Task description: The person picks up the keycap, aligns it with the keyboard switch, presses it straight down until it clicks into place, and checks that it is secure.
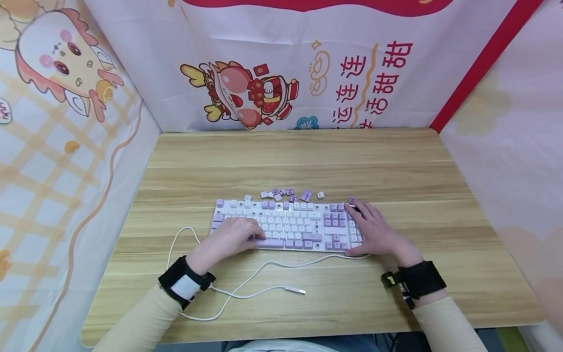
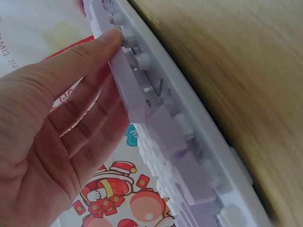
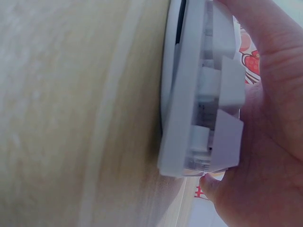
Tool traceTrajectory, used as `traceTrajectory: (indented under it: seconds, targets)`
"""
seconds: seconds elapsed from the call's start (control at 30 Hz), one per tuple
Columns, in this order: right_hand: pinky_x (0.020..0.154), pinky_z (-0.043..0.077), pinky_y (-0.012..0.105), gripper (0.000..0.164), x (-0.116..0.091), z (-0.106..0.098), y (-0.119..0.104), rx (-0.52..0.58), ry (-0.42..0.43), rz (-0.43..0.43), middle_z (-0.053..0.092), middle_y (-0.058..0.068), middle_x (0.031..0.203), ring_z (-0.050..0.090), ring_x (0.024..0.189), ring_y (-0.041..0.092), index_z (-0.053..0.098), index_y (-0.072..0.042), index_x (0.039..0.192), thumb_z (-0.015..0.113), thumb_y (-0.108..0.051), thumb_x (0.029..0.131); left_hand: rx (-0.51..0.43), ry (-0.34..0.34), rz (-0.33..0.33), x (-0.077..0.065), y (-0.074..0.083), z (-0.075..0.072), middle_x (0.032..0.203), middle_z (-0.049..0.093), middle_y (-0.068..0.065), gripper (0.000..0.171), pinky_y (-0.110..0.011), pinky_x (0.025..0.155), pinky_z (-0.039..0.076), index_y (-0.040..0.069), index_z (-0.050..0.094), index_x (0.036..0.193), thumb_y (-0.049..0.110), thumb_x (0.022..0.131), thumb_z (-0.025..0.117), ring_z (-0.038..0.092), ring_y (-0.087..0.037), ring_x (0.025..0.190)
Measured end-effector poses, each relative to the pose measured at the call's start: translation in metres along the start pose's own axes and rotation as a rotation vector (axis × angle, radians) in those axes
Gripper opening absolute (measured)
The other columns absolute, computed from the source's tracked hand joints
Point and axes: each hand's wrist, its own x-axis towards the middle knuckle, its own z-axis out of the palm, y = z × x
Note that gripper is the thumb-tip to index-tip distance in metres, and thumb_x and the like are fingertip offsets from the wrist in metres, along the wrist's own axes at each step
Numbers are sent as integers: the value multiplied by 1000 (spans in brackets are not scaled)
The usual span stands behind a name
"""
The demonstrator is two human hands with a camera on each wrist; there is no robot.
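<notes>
A white keyboard (image 1: 336, 230) with white and lilac keycaps lies across the middle of the table. My left hand (image 1: 235, 237) pinches the long lilac spacebar keycap (image 2: 127, 90) between thumb and fingers. In the left wrist view its front edge stands off the frame, and a bent metal wire (image 2: 154, 82) and white switch stems (image 2: 140, 61) show beneath. The right hand (image 1: 379, 233) spans the keyboard's right end, thumb at the front edge and fingers by the back edge, gripping it. From the right wrist, side keycaps (image 3: 232, 85) show close under the palm.
Several loose keycaps (image 1: 306, 195) lie behind the keyboard, one keycap (image 1: 352, 200) beside the right fingertips. A white cable (image 1: 281, 265) loops in front and under the left wrist, its USB plug (image 1: 294, 290) near the front edge. Printed cloth (image 1: 374, 29) hangs around the wooden table (image 1: 299, 156).
</notes>
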Motion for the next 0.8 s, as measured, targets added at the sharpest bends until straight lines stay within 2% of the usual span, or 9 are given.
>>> traceTrajectory:
  seconds: [0.27, 0.47, 0.67, 0.8]
  targets:
    - [119, 19, 65, 126, 0, 0, 0, -1, 2, -1, 20, 24, 163, 21, 146, 47, 23, -6, 158, 85, -61, 63, 49, 7, -8, 0, 5, 2, 86, 72, 8, 14, -22, 68, 55, 24, 79, 91, 21, 78, 84, 66, -7, 75]
    - [119, 20, 66, 126, 0, -2, -1, -13, -2, 3, 20, 24, 163, 21, 146, 48, 22, -7, 158, 85, -62, 63, 82, 6, 22, 1, 8, 1, 85, 71, 6, 10, -20, 64, 54, 22, 81, 90, 23, 80, 83, 65, -7, 73]
    - [118, 21, 68, 127, -1, -2, -1, -12, 5, -4, 20, 25, 163, 22, 145, 48, 23, -6, 158, 84, -64, 63, 70, 32, 37, 3, 8, -2, 82, 75, 7, 3, -21, 64, 54, 23, 81, 85, 20, 83, 81, 68, -8, 72]
    - [119, 20, 67, 127, -2, -1, -1, -10, 2, 4, 19, 24, 163, 22, 146, 47, 22, -7, 158, 84, -64, 62, 38, 29, 20, 6, 8, -4, 80, 76, 8, 5, -20, 62, 53, 24, 80, 82, 20, 81, 82, 68, -6, 70]
